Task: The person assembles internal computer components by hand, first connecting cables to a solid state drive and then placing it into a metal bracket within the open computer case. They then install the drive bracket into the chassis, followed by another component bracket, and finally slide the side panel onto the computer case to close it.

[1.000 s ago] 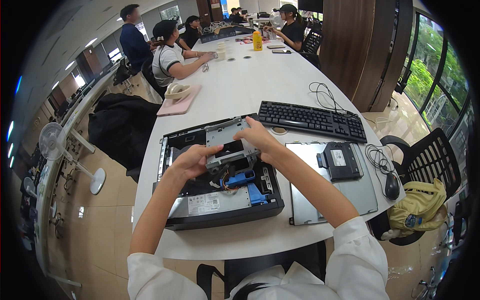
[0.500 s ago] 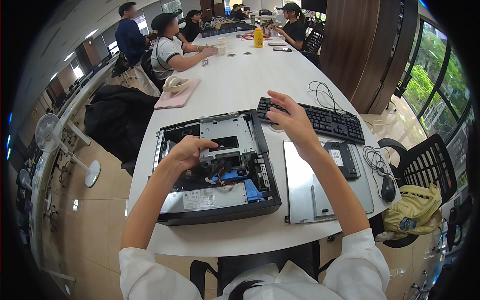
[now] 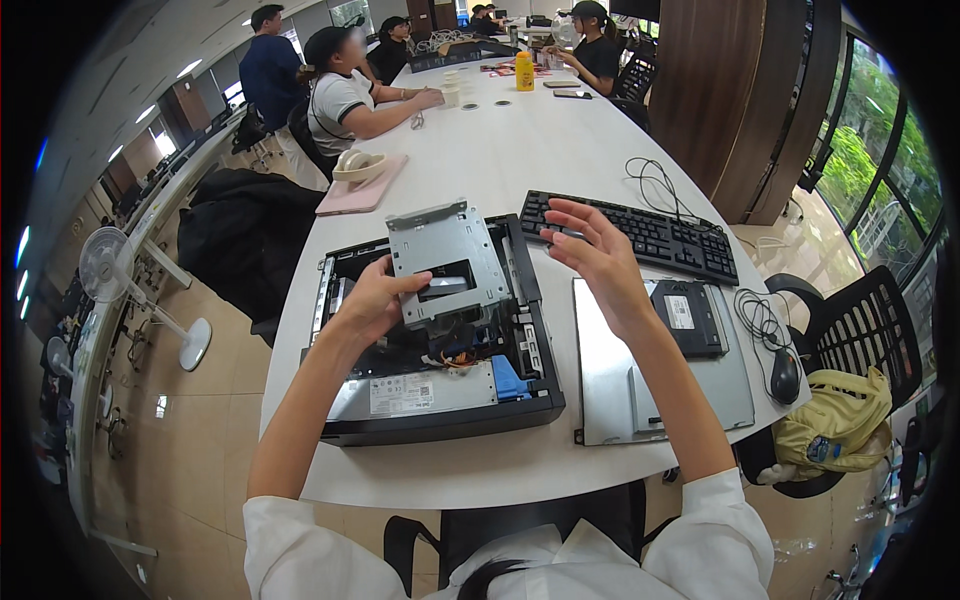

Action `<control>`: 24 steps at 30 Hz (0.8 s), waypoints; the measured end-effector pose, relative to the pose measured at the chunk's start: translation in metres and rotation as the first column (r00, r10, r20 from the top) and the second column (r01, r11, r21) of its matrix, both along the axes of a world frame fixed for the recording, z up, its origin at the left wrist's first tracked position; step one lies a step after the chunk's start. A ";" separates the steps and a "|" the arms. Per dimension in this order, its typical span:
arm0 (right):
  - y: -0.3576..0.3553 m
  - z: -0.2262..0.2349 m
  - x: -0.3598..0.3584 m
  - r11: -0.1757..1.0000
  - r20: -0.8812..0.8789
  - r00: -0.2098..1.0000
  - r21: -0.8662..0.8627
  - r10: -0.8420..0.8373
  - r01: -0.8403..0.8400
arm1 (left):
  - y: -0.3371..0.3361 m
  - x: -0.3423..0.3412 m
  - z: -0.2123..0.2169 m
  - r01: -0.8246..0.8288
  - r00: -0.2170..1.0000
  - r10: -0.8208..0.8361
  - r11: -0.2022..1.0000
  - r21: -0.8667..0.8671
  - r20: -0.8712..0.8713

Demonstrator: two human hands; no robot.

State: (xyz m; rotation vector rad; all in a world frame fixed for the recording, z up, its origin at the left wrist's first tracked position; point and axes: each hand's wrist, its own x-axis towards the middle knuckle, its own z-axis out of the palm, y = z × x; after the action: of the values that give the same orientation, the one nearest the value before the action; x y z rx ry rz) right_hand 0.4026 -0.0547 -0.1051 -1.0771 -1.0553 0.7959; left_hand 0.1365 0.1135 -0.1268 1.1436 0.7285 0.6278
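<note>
By the tabletop's [image 3: 420, 482] near edge, over the desktop computer case [image 3: 450, 428], your left hand [image 3: 372, 302] pinches the metal drive bracket [image 3: 440, 245]; your right hand [image 3: 598, 264] hangs open. Held one-sided, it could tip onto the wires [image 3: 458, 360].

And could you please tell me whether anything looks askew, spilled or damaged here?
The bracket looks out of place: the left hand holds it over the open case, its far end showing past the case's far edge. Otherwise, I see no spill or clear damage.
</note>
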 end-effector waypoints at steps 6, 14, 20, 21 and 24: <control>-0.003 -0.005 0.001 1.000 -0.019 1.000 0.015 0.010 -0.010 | 0.002 0.003 -0.011 0.038 0.999 -0.039 0.999 -0.016 -0.021; -0.002 -0.011 0.001 0.999 -0.023 0.999 -0.033 0.026 -0.027 | 0.006 0.007 -0.012 -0.005 1.000 0.005 0.996 0.088 0.000; -0.001 -0.014 -0.001 0.998 0.002 1.000 -0.049 0.027 -0.027 | 0.016 0.008 -0.012 0.019 0.999 -0.018 1.000 0.013 -0.043; 0.000 -0.015 -0.002 0.998 -0.001 1.000 -0.056 0.029 -0.029 | 0.016 0.009 -0.012 0.042 0.997 -0.042 0.999 -0.005 -0.061; 0.001 -0.017 -0.003 0.997 -0.002 0.999 -0.065 0.032 -0.032 | 0.017 0.015 -0.013 0.045 0.989 -0.051 0.998 -0.045 -0.137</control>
State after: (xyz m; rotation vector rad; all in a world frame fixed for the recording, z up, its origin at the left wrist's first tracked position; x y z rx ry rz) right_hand 0.3995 -0.0536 -0.1224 -1.1167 -1.0546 0.8614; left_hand 0.1512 0.1302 -0.1401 1.1707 0.8257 0.4947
